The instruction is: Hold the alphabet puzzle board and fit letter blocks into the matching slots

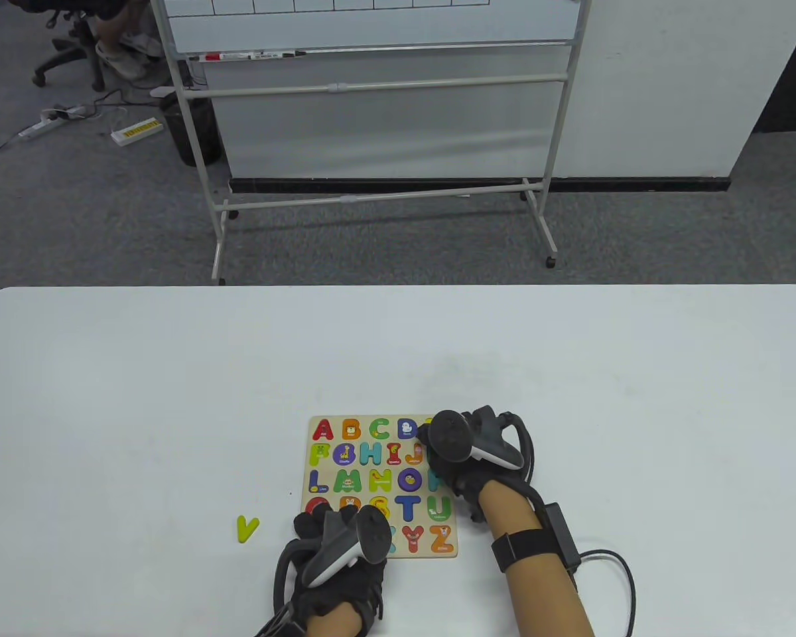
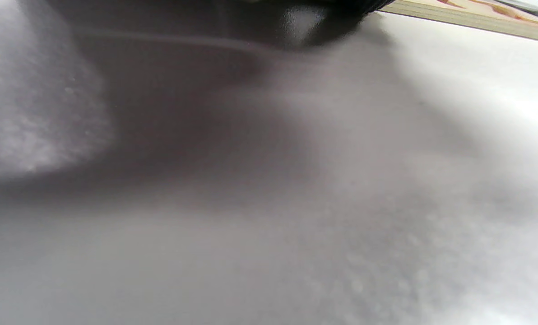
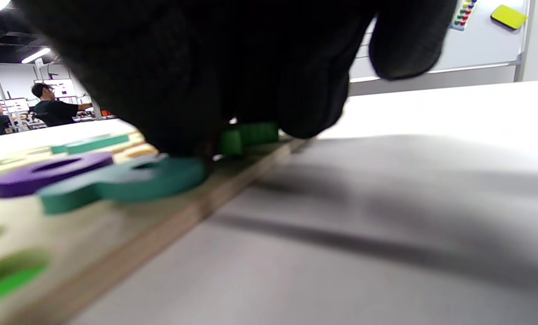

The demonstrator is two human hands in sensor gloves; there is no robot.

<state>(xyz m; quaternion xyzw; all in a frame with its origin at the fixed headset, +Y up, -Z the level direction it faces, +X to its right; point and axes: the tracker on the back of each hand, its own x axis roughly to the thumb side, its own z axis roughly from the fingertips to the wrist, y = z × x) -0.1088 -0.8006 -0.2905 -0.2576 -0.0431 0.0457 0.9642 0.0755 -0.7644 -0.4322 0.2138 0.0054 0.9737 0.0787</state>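
Table view: flat square wooden alphabet puzzle board (image 1: 371, 488) w/ coloured letter blocks lies on the white table (image 1: 570, 371), between both hands. Left hand (image 1: 335, 541) rests on the board's near-left corner, fingers hidden under tracker, can't tell the grip. Right hand (image 1: 454, 458) sits over the board's far-right edge, fingertips down on letters there. Loose yellow-green V block (image 1: 246, 528) lies on table just left of left hand, apart from board.

Left wrist view: mostly blurred tabletop; board edge at top right, hand only a dark blur.

Right wrist view: right hand's gloved fingers (image 3: 309, 104) press down on a green letter block (image 3: 248, 135) at board edge; teal block (image 3: 124, 183) and purple O (image 3: 48, 171) nearer cam.

Judgement: board looks stiff, light, likely slides on smooth table, so pin corner/edge. Blocks small, rigid, thin; pinch by sides. V is unobstructed; left hand covers nearby slots. Whiteboard stand (image 1: 371, 133) beyond table, not in the way.
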